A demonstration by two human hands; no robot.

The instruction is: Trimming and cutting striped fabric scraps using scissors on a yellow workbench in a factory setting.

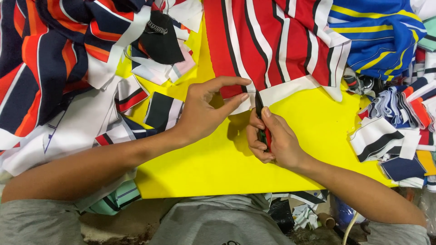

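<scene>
While the left hand [204,111] pinched the white edge of the red striped cloth [268,45] just beside the blade, the right hand [272,140] gripped small scissors [260,113] tight, best kept snipping close along that taut edge over the yellow board [218,168].

Bare yellow counter [218,168] lies open along the near edge, below both hands. The far edge is blocked by red, white and black striped fabric [268,41], the left edge by heaped orange and navy striped cloth [50,59], the right edge by stacked striped trim pieces [395,131].
</scene>
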